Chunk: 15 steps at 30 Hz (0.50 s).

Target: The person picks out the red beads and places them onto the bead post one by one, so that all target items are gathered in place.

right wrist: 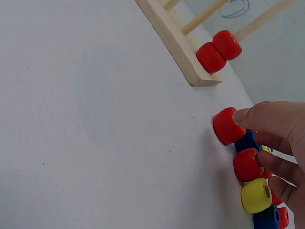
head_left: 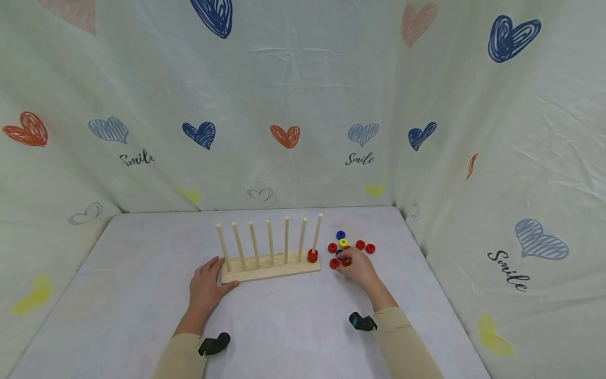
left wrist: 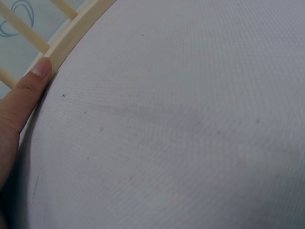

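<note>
My left hand (head_left: 206, 285) rests at the left end of a wooden peg rack (head_left: 270, 271), its thumb along the front edge of the base; the left wrist view shows the thumb (left wrist: 29, 93) against that edge. The rack has several upright pegs, and two red beads (right wrist: 219, 51) sit stacked on the rightmost one. Right of the rack, my right hand (head_left: 358, 269) reaches down into loose beads. Its thumb tip lies on a red bead (right wrist: 227, 126), with the index finger curled just behind it, close to a blue bead (right wrist: 248, 141).
Loose beads lie around the right hand: a yellow bead (head_left: 343, 243), a blue bead (head_left: 341, 235) behind it, and red beads (head_left: 360, 245) to the right. Some are hidden under the fingers. A patterned curtain (head_left: 322, 95) hangs behind the white table (head_left: 284, 337).
</note>
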Motion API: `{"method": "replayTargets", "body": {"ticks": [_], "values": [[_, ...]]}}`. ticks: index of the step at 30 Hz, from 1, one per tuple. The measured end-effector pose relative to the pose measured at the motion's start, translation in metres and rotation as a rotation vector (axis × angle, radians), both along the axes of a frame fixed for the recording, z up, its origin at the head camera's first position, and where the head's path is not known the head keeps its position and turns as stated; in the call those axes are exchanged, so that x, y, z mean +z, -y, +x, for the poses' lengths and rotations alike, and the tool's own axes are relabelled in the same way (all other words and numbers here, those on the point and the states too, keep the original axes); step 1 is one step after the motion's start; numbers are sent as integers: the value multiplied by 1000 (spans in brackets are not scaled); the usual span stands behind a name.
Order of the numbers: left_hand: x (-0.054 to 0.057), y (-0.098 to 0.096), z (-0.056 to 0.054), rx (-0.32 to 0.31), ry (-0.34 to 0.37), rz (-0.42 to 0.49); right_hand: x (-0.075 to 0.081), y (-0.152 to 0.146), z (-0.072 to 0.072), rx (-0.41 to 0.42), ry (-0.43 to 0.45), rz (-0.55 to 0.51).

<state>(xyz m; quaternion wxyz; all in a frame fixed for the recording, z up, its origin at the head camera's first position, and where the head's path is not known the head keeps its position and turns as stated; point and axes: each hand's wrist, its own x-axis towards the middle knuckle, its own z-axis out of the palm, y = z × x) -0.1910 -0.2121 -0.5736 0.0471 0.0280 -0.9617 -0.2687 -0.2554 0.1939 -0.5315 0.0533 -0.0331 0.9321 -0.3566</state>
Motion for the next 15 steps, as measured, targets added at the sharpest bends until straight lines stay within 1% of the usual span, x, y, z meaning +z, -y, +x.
{"method": "replayTargets", "body": {"ticks": [4,9,15], "values": [[0,0,0,0,-1,-3,-1,2,-1,-8,-2,11],[-2,0,0,4,-29,1,-2,3,-2,-18,6,41],[-4,0,-1,-2,-40,1,-4,4,-5,6,-8,73]]}}
